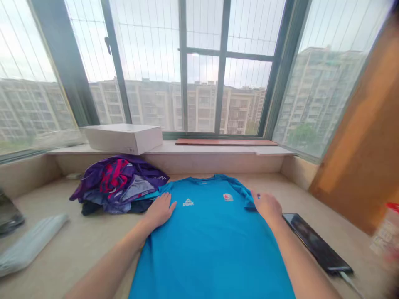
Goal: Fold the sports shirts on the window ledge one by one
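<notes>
A bright blue T-shirt lies spread flat, front side up, on a beige surface, its collar pointing away from me. My left hand rests flat on the shirt's left shoulder with fingers stretched out. My right hand lies on the right shoulder by the sleeve, fingers extended and pressed down on the fabric. Neither hand holds anything.
A heap of purple, pink and grey clothes sits left of the shirt. A white box stands on the window ledge. A dark phone with a cable lies to the right. A pale folded item lies at far left.
</notes>
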The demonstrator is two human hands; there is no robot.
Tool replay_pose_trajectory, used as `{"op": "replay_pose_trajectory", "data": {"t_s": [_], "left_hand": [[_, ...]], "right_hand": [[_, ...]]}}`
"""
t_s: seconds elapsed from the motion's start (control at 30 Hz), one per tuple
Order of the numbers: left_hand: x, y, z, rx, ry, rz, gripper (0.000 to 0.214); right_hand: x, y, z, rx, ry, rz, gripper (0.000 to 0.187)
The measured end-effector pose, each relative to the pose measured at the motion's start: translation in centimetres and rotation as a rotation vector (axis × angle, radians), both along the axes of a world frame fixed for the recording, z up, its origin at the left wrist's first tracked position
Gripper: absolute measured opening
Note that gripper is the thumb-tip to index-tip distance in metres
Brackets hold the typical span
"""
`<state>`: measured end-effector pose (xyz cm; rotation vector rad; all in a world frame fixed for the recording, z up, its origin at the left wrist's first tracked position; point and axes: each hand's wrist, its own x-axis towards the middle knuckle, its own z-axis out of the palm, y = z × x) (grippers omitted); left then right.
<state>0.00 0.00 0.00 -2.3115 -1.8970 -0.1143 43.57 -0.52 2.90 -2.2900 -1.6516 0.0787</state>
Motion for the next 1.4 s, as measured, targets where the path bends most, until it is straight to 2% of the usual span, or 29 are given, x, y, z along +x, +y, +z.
{"op": "replay_pose_trajectory", "data": {"t_s": [0.1, 0.2, 0.4, 0.5, 0.67, 0.83, 1.07, 1.17, 1.2, 1.3, 1.4], "left_hand": [[-1.1, -0.1, 0.0, 0.048, 0.021, 0.053, 0.059], [-2.1, -0.3, 0.2, 0.089, 0.038, 0.107, 0.055], [-3.1, -0.3, 1.2, 0.159, 0.058, 0.122, 0.053], [-3.5, 0.1, 1.2, 0.19, 0.043, 0.112, 0.051], [-3.6, 0.7, 0.5, 0.217, 0.033, 0.05, 0.046], [-3.0, 0.6, 0.5, 0.204, -0.006, 0.008, 0.039], [-2.0, -0.2, 1.8, 0.219, -0.172, -0.009, 0.036], [-1.4, -0.8, 2.2, 0.236, -0.255, -0.011, 0.036], [-1.2, -0.9, 2.2, 0.243, -0.279, -0.006, 0.035], [-0.8, -1.1, 2.2, 0.249, -0.305, 0.008, 0.035], [-1.2, -0.8, 1.8, 0.25, -0.269, -0.002, 0.037]], "right_hand": [[0.6, -0.1, -0.8, -0.109, 0.05, -0.012, 0.063], [0.9, 0.0, -1.6, -0.147, 0.056, -0.013, 0.059], [0.2, 0.0, -2.3, -0.119, 0.035, 0.013, 0.062], [-0.3, -0.1, -2.5, -0.079, 0.03, 0.06, 0.062], [-0.4, 0.2, -2.9, -0.03, 0.037, 0.101, 0.045], [-0.3, 0.5, -3.0, 0.09, 0.09, 0.147, 0.03], [-0.6, 1.4, -2.8, 0.373, 0.189, 0.182, 0.042], [-1.4, 1.4, -3.1, 0.505, 0.253, 0.295, 0.047], [-1.8, 1.3, -3.2, 0.502, 0.271, 0.367, 0.047], [-2.8, 0.7, -3.1, 0.357, 0.297, 0.567, 0.042], [-3.2, 0.2, -2.6, 0.264, 0.325, 0.575, 0.04]]}}
